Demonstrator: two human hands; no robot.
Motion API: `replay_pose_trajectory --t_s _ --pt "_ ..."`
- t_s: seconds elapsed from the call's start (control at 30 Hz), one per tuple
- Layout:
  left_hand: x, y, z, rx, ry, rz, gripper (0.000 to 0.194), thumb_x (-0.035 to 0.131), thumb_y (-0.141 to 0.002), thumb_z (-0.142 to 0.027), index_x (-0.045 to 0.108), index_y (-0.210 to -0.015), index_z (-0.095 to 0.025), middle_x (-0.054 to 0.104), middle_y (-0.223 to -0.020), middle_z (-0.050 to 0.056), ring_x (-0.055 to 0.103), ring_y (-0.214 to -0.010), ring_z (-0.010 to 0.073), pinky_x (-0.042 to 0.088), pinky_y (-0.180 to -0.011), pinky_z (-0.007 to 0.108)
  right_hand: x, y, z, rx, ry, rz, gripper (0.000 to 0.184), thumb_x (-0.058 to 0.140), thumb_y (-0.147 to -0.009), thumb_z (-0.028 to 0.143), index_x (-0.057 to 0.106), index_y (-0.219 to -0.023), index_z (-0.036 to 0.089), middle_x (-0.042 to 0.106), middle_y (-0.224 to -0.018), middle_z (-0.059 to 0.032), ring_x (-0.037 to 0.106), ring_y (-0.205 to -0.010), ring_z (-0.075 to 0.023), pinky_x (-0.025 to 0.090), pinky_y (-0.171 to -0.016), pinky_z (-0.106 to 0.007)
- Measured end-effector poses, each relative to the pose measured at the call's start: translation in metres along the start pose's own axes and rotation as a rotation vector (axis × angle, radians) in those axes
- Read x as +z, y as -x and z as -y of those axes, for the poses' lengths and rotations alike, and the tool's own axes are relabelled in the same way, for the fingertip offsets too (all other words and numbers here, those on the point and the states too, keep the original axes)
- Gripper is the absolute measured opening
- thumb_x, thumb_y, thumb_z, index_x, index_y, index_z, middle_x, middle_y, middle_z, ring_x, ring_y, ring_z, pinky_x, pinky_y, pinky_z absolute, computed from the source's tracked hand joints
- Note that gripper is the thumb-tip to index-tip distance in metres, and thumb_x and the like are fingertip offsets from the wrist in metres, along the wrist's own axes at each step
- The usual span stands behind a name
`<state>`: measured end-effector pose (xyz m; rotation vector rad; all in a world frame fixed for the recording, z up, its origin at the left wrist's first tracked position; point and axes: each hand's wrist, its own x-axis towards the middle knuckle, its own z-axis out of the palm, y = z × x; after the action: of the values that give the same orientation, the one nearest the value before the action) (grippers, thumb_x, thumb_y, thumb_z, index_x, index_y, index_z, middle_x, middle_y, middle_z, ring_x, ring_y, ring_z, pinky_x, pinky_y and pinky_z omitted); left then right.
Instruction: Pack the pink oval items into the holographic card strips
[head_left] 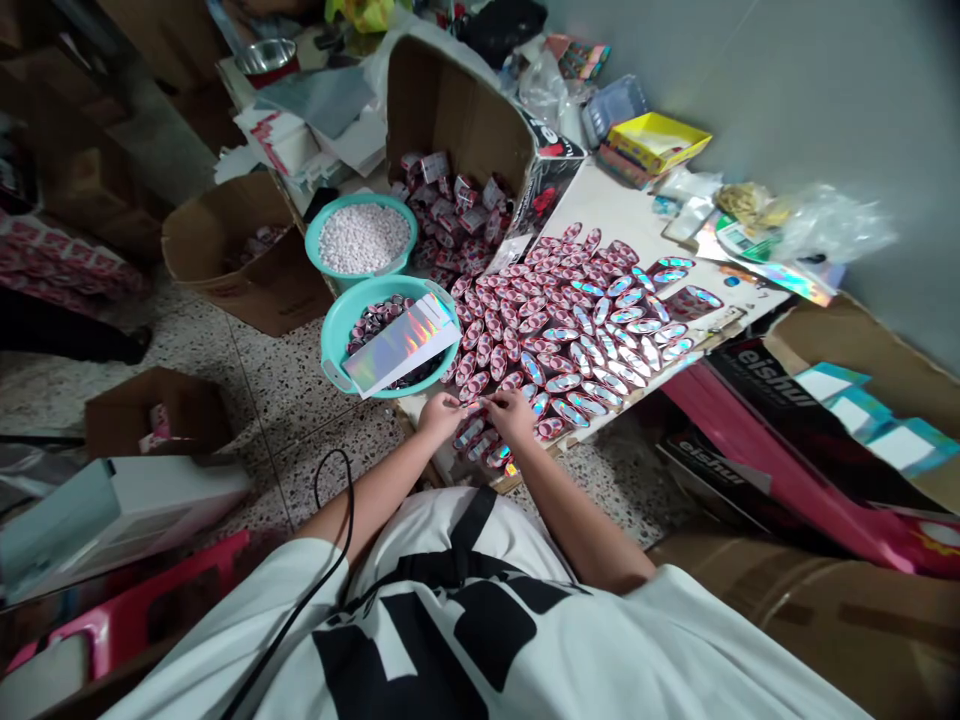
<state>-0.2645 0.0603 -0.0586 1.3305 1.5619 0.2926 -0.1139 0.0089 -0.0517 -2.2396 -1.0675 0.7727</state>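
My left hand [441,414] and my right hand [511,414] meet at the near edge of the table, thumbs and fingertips pinched close together. Something small and thin seems to be between them; its kind is too small to make out. Below and around them stand many small red-and-pink oval card sleeves [532,322], some showing shiny silver-blue faces. Just beyond my left hand is a teal basin [335,372] with small dark round pieces. A shiny holographic card strip [405,345] lies across it.
A second teal basin [313,240] holds small white balls. Behind lies a cardboard box [457,95] on its side, spilling printed sleeves. Open cartons stand on the floor at left [262,290] and right [885,340]. A yellow tray [660,140] sits by the wall. A person's leg shows far left.
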Motion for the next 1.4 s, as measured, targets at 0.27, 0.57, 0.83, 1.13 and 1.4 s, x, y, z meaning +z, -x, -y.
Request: replay_pose_trajectory --t_s 0.27,0.57,0.83,1.13,1.4 --pt "-0.003 0.001 -0.010 0.025 -0.235 -0.002 0.015 0.073 -0.067 -0.030 0.063 -0.063 -0.019 0.069 -0.068 0.001 0.060 -0.062 0.0142 0.041 -0.059 0.023 0.011 0.007 -0.008 -0.054 0.039 -0.103 0.023 0.061 -0.081 0.039 0.078 -0.085 0.024 0.069 -0.093 -0.0024 0.059 -0.086 -0.0179 0.034 -0.071 -0.029" --pt "-0.005 0.005 -0.014 0.053 -0.211 -0.009 0.020 0.073 -0.068 -0.026 0.070 -0.088 -0.020 0.075 -0.079 0.002 0.068 -0.072 0.0159 0.045 -0.063 0.023 0.014 0.006 -0.007 -0.035 0.061 -0.124 0.023 0.061 -0.081 0.039 0.079 -0.085 0.026 0.070 -0.093 -0.0027 0.059 -0.088 -0.0186 0.034 -0.073 -0.029" --pt "-0.012 0.014 -0.017 0.215 -0.091 0.025 0.013 0.069 -0.078 -0.022 0.073 -0.088 -0.017 0.076 -0.087 0.008 0.071 -0.081 0.0184 0.053 -0.074 0.028 0.003 0.011 -0.004 -0.003 -0.277 -0.101 0.027 0.061 -0.077 0.042 0.076 -0.081 0.021 0.072 -0.089 -0.0044 0.062 -0.083 -0.0196 0.043 -0.078 -0.030" --pt "-0.026 0.013 -0.025 0.271 0.005 -0.011 0.032 0.077 -0.068 -0.016 0.067 -0.098 -0.014 0.072 -0.098 0.010 0.069 -0.090 0.0188 0.055 -0.080 0.029 -0.012 0.016 0.009 0.120 -0.723 0.053 0.033 0.068 -0.067 0.049 0.074 -0.078 0.018 0.071 -0.071 -0.0033 0.058 -0.064 -0.0161 0.045 -0.062 -0.027" --pt "-0.015 0.006 -0.013 0.231 -0.199 0.006 0.029 0.078 -0.067 -0.016 0.067 -0.094 -0.015 0.072 -0.092 0.007 0.067 -0.082 0.0174 0.052 -0.079 0.030 0.004 0.011 -0.003 0.144 -0.246 -0.029 0.029 0.061 -0.073 0.045 0.077 -0.079 0.022 0.072 -0.075 -0.0015 0.060 -0.069 -0.0178 0.041 -0.066 -0.028"
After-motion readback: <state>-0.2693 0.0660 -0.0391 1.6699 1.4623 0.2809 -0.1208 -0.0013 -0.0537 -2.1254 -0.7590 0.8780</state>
